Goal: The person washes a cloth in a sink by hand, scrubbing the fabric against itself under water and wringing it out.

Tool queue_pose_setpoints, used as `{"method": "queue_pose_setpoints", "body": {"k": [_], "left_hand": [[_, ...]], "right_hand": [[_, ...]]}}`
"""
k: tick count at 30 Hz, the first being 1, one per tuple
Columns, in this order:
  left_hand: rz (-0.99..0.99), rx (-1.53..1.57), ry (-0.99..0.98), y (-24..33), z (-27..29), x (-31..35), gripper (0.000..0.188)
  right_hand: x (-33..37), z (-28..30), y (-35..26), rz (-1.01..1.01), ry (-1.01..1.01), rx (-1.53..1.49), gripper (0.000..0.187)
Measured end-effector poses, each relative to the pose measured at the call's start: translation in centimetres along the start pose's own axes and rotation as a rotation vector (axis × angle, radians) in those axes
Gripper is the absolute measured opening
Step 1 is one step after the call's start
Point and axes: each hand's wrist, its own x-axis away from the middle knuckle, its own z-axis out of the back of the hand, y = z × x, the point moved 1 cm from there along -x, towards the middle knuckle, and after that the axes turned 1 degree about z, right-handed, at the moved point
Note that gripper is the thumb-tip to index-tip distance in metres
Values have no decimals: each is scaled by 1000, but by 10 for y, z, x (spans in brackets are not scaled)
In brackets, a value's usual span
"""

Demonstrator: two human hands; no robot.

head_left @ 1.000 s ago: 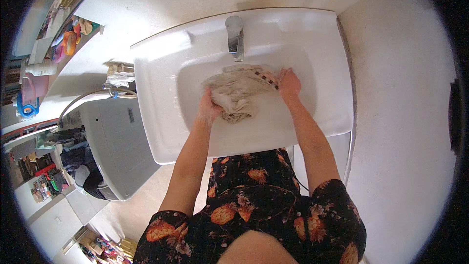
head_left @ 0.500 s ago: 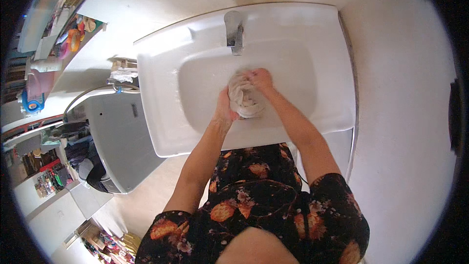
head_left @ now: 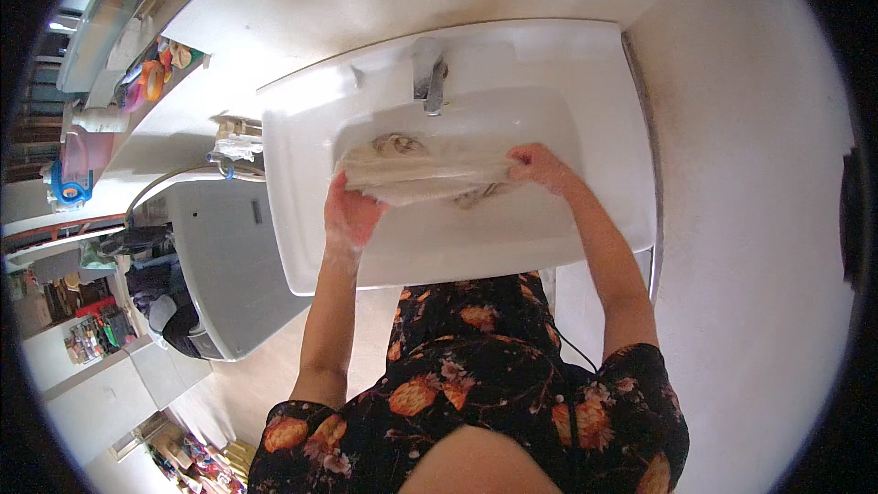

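A pale, off-white cloth (head_left: 425,174) is stretched sideways between my two hands over the basin of a white sink (head_left: 613,146). My left hand (head_left: 354,210) grips the cloth's left end, fingers partly hidden under it. At the other end, my right hand (head_left: 541,167) pinches the cloth with closed fingers. Loose, crumpled parts of it hang at the far left side and below its right half. Behind the cloth stands a metal faucet (head_left: 429,82), apart from both hands.
Left of the sink stands a grey washing machine (head_left: 240,265) with a hose (head_left: 155,185) behind it and dark clothes (head_left: 163,297) beside it. A shelf of colourful items (head_left: 151,78) runs along the far left. A bare wall (head_left: 750,220) borders the sink's right side.
The cloth was bunched between my hands, held close together. Now my hands have moved apart, left and right, and the cloth is spread out between them.
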Motion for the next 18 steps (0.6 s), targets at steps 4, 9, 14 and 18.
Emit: {"method": "queue_pose_setpoints", "body": {"k": [4, 9, 14, 18], "left_hand": [[17, 20, 158, -9, 32, 17, 54], [408, -500, 227, -21, 72, 34, 54], [-214, -2110, -34, -61, 16, -39, 60], [-794, -2271, -139, -69, 15, -85, 78]], "right_hand": [[-11, 43, -29, 196, 330, -188, 27], [-21, 54, 13, -73, 486, 792, 25], [-39, -76, 88, 98, 660, 989, 26], [-59, -121, 47, -27, 146, 255, 27]]}}
